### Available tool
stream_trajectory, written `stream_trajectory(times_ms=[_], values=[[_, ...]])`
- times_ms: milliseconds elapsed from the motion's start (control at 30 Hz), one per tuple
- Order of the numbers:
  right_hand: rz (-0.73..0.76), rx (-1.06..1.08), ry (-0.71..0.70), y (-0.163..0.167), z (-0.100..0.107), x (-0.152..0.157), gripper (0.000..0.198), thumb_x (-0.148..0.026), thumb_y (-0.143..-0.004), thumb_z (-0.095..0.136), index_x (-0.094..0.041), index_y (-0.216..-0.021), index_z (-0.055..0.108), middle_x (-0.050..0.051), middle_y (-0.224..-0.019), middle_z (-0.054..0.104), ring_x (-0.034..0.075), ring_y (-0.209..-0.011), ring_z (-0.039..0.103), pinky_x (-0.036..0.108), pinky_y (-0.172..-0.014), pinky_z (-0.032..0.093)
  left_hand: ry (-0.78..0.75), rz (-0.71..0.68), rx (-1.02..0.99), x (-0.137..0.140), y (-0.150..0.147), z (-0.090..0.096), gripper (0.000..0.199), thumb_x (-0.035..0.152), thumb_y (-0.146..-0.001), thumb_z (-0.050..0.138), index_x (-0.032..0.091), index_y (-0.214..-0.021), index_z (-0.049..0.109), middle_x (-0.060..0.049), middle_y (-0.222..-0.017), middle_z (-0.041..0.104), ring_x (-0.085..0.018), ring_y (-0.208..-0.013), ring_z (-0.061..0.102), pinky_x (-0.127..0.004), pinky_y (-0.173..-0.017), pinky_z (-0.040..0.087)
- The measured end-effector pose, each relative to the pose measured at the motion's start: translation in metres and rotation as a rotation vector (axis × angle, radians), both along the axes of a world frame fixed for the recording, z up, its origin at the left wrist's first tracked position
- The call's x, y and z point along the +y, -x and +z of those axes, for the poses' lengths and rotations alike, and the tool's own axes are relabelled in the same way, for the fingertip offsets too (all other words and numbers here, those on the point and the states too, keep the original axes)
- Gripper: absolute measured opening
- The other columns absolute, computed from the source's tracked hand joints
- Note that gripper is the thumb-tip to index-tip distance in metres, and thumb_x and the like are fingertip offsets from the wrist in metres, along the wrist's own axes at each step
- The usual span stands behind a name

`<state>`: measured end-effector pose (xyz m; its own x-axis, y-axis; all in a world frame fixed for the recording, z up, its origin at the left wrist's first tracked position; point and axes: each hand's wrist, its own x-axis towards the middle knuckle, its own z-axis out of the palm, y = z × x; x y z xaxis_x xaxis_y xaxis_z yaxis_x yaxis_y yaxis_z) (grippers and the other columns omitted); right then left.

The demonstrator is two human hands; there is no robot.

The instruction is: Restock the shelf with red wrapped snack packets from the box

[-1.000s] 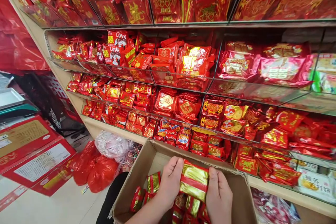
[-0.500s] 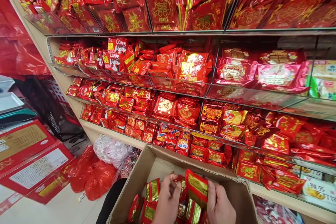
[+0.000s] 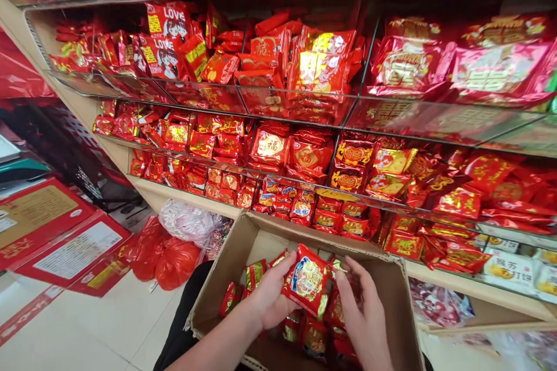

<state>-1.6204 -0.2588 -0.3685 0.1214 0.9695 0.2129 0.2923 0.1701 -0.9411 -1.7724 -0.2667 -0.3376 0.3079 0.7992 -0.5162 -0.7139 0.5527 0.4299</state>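
Note:
My left hand (image 3: 276, 293) is closed on a small red snack packet (image 3: 306, 279), its thumb on top; gold and blue print faces up. To the right of that packet, my right hand (image 3: 361, 301) has its fingers stretched and apart, close to another red-and-gold packet. Both hands are inside an open cardboard box (image 3: 398, 295). More red packets with gold panels (image 3: 314, 336) lie loose in the box beneath and around my hands, some partly hidden by them.
Tiered shelves (image 3: 278, 101) with clear dividers, full of red snack packets, rise behind the box. Red bags (image 3: 167, 261) and a whitish plastic bag (image 3: 187, 221) lie on the floor at left, near red cartons (image 3: 69, 249). A bag of sweets (image 3: 439, 304) sits under the shelf at right.
The view has tilted downward. The red packet formerly in my right hand's grip is gone from it; my left hand now holds a packet with its printed face up. My right hand's fingers have spread.

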Motion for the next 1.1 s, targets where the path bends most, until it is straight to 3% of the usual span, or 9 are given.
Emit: stream_trajectory(times_ms=[100,200,367,467,567,700,800,933,1100], values=[[0.251,0.274,0.331,-0.008,0.011,0.011,0.054,-0.042,-0.07,0.058,-0.016,-0.116,0.046,0.007,-0.097,0.06,0.019,-0.088,0.056,0.032,-0.075,0.046,-0.034,-0.101,0.005,0.0,0.0,0.005,0.042,0.047,-0.076,0.05,0.013,-0.1,0.056,-0.008,-0.084,0.067,-0.02,-0.076,0.063,-0.031,-0.071,0.046],[0.434,0.327,0.465,-0.01,0.014,0.013,0.045,-0.043,-0.07,0.058,-0.015,-0.105,0.054,0.005,-0.085,0.061,0.017,-0.074,0.057,0.03,-0.064,0.048,-0.072,-0.08,0.104,-0.002,-0.004,0.003,0.034,0.039,-0.071,0.06,0.016,-0.097,0.057,-0.005,-0.085,0.067,-0.017,-0.073,0.063,-0.029,-0.067,0.046],[0.238,0.437,0.428,0.002,0.003,-0.004,0.044,-0.039,-0.065,0.065,-0.018,-0.102,0.052,0.003,-0.096,0.06,0.016,-0.088,0.055,0.028,-0.077,0.045,-0.143,0.046,0.36,-0.009,-0.016,-0.017,0.041,0.037,-0.07,0.062,0.019,-0.106,0.053,-0.008,-0.11,0.06,-0.018,-0.098,0.057,-0.029,-0.083,0.043],[0.287,0.593,0.515,0.013,0.0,-0.017,0.044,-0.039,-0.063,0.066,-0.02,-0.101,0.051,0.004,-0.099,0.06,0.018,-0.095,0.055,0.031,-0.08,0.045,-0.196,0.107,0.611,-0.012,-0.024,-0.021,0.049,0.045,-0.075,0.053,0.021,-0.117,0.045,-0.005,-0.13,0.043,-0.018,-0.119,0.038,-0.028,-0.097,0.032],[0.302,0.604,0.529,0.0,0.008,-0.009,0.043,-0.04,-0.064,0.065,-0.018,-0.098,0.05,0.006,-0.095,0.061,0.02,-0.088,0.058,0.033,-0.075,0.047,-0.477,0.084,0.922,-0.006,-0.016,-0.008,0.048,0.043,-0.082,0.04,0.02,-0.123,0.039,-0.006,-0.13,0.042,-0.018,-0.12,0.036,-0.03,-0.099,0.029],[0.02,0.062,0.208,-0.063,0.021,0.043,0.045,-0.047,-0.065,0.059,-0.017,-0.097,0.05,0.008,-0.093,0.06,0.02,-0.077,0.058,0.036,-0.072,0.046,-0.805,0.115,1.725,0.017,0.041,0.009,0.035,0.033,-0.079,0.045,0.022,-0.112,0.05,-0.007,-0.123,0.043,-0.021,-0.12,0.033,-0.038,-0.102,0.022],[-0.102,-0.61,-0.151,-0.11,0.015,0.094,0.043,-0.047,-0.07,0.048,-0.015,-0.098,0.053,0.013,-0.095,0.059,0.026,-0.085,0.055,0.042,-0.079,0.041,-0.578,0.155,2.153,0.033,0.095,0.002,0.041,0.032,-0.076,0.048,0.018,-0.114,0.046,-0.014,-0.124,0.039,-0.028,-0.119,0.031,-0.044,-0.098,0.024],[0.313,-0.877,-0.248,-0.125,-0.008,0.153,0.037,-0.036,-0.08,0.033,-0.017,-0.104,0.054,0.011,-0.105,0.058,0.022,-0.094,0.054,0.036,-0.084,0.04,-0.389,-0.022,2.057,0.038,0.13,-0.025,0.051,0.029,-0.078,0.044,0.019,-0.126,0.029,-0.011,-0.111,0.051,-0.024,-0.1,0.051,-0.038,-0.084,0.039],[0.484,-0.978,-0.291,-0.106,-0.029,0.206,0.047,-0.017,-0.074,0.029,-0.018,-0.117,0.049,0.008,-0.12,0.05,0.021,-0.107,0.048,0.039,-0.092,0.035,-0.322,-0.053,2.016,0.03,0.124,-0.035,0.058,0.026,-0.078,0.044,0.022,-0.129,0.018,-0.011,-0.117,0.048,-0.022,-0.098,0.054,-0.033,-0.079,0.04]])
